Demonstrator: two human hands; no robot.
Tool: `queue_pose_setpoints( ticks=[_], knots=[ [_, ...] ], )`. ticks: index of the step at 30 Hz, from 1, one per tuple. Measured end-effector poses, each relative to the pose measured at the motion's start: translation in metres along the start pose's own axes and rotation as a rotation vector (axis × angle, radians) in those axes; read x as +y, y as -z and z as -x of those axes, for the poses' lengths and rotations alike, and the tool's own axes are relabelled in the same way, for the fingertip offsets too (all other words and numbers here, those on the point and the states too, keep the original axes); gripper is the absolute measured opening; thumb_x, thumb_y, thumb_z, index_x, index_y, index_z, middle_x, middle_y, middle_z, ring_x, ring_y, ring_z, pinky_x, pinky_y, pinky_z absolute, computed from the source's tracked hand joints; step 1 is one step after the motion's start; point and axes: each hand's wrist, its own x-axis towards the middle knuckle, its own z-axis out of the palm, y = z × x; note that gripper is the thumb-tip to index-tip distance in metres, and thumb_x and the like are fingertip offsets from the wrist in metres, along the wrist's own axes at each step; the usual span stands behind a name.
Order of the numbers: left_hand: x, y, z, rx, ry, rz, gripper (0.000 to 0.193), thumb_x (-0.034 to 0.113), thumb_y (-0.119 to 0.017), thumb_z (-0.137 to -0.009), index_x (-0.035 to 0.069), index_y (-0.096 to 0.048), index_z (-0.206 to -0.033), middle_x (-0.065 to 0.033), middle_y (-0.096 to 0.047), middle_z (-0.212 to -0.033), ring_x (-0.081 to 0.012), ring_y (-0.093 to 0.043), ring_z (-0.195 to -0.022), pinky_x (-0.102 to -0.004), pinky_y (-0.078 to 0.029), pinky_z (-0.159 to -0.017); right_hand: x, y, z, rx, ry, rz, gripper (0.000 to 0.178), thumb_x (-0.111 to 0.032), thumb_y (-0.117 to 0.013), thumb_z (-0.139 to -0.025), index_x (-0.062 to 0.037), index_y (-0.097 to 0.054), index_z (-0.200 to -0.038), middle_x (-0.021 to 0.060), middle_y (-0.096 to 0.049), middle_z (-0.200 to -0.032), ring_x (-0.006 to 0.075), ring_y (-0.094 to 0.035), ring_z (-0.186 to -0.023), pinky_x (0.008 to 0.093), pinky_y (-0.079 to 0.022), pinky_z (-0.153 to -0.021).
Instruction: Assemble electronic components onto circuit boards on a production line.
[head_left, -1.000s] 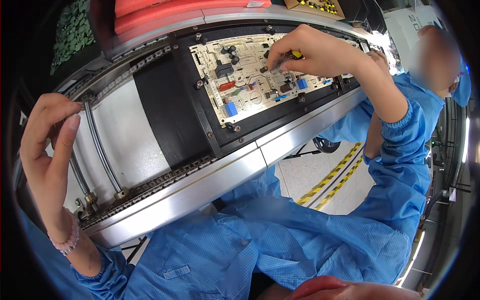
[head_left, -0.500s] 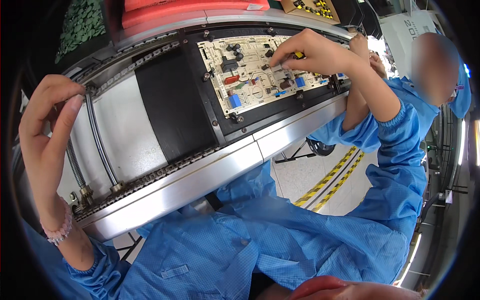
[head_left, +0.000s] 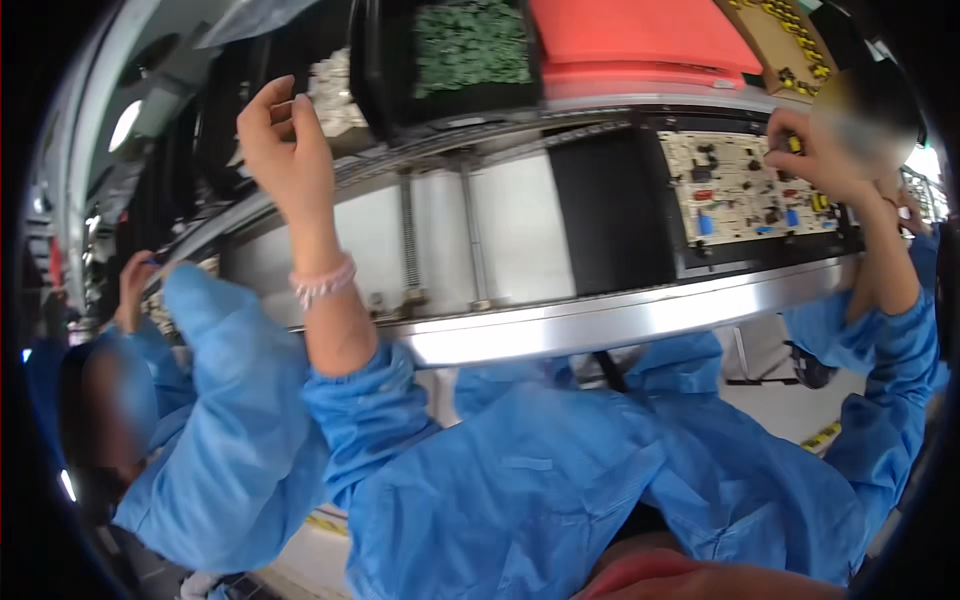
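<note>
My left hand [head_left: 285, 150], a pink beaded bracelet on its wrist, is raised at the far side of the conveyor. Its fingers are loosely curled and apart, with nothing visible in them, close to a black bin of small whitish parts [head_left: 340, 95]. At the right, my right hand [head_left: 825, 165] is over the far right part of a cream circuit board [head_left: 735, 212]. Its thumb and forefinger are drawn together; what they hold, if anything, is hidden. Black, red, blue and yellow components stand on the board, which sits in a black carrier [head_left: 700, 262].
Beyond the conveyor are a bin of green parts [head_left: 470, 50], red foam sheets [head_left: 640, 45] and a cardboard box [head_left: 757, 40] with yellow-black parts. A metal rail [head_left: 620, 318] edges the near side. A co-worker's blue sleeve [head_left: 225, 400] is close at left; another person is at right.
The view has swung left, so the board appears farther right. My left hand has moved from above the conveyor toward the bins beyond it. My right hand remains over the board.
</note>
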Motion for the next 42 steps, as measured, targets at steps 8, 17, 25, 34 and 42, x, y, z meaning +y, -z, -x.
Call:
queue_pose_setpoints(
  ticks=[8,17,25,34,42],
  knots=[
    [-0.072,-0.05,-0.024,-0.715,-0.033,-0.507,0.029,0.022,-0.058,-0.081,0.004,-0.065,-0.102,-0.0274,-0.064,-0.097,-0.0435,-0.062,-0.093,-0.0438,-0.049,-0.081,-0.007,-0.013,0.036,-0.066,0.182,-0.147,0.036,0.0,-0.049,-0.071,-0.0037,-0.041,-0.106,0.0077,-0.048,-0.094,0.0183,-0.049,-0.091,0.0291,-0.043,-0.076],
    [-0.047,-0.043,-0.042,-0.699,0.005,-0.886,0.02,0.023,-0.07,-0.076,0.011,-0.074,-0.093,-0.0144,-0.071,-0.089,-0.0326,-0.068,-0.087,-0.0417,-0.053,-0.073,0.012,0.0,0.062,-0.002,0.03,-0.316,0.029,0.002,-0.053,-0.081,-0.0025,-0.044,-0.109,0.0094,-0.059,-0.102,0.0126,-0.055,-0.094,0.0261,-0.045,-0.073],
    [-0.037,-0.037,-0.059,-0.355,0.061,-0.54,0.03,0.029,-0.069,-0.084,0.003,-0.072,-0.099,-0.0121,-0.072,-0.084,-0.0205,-0.07,-0.077,-0.0326,-0.052,-0.07,0.045,0.001,0.078,-0.038,0.043,-0.464,0.031,0.007,-0.063,-0.081,-0.0004,-0.051,-0.109,0.0089,-0.059,-0.111,0.0119,-0.059,-0.099,0.0268,-0.05,-0.082],
    [0.166,-0.075,-0.047,-0.257,0.042,0.381,0.02,0.006,-0.061,-0.092,-0.006,-0.062,-0.108,-0.0159,-0.069,-0.1,-0.0177,-0.068,-0.087,-0.0222,-0.054,-0.071,0.066,-0.002,0.094,0.017,0.145,-0.816,0.038,0.003,-0.074,-0.075,0.0005,-0.06,-0.11,0.0089,-0.06,-0.111,0.0155,-0.061,-0.101,0.0262,-0.051,-0.084],
    [0.254,-0.18,0.037,-1.08,-0.293,0.307,0.012,-0.002,-0.065,-0.083,-0.002,-0.068,-0.095,-0.0104,-0.068,-0.086,-0.0136,-0.065,-0.073,-0.025,-0.05,-0.067,0.089,-0.012,0.104,0.042,0.206,-0.927,0.045,0.0,-0.074,-0.078,0.0015,-0.06,-0.121,0.0078,-0.058,-0.115,0.0127,-0.06,-0.1,0.0245,-0.051,-0.083]
  ],
)
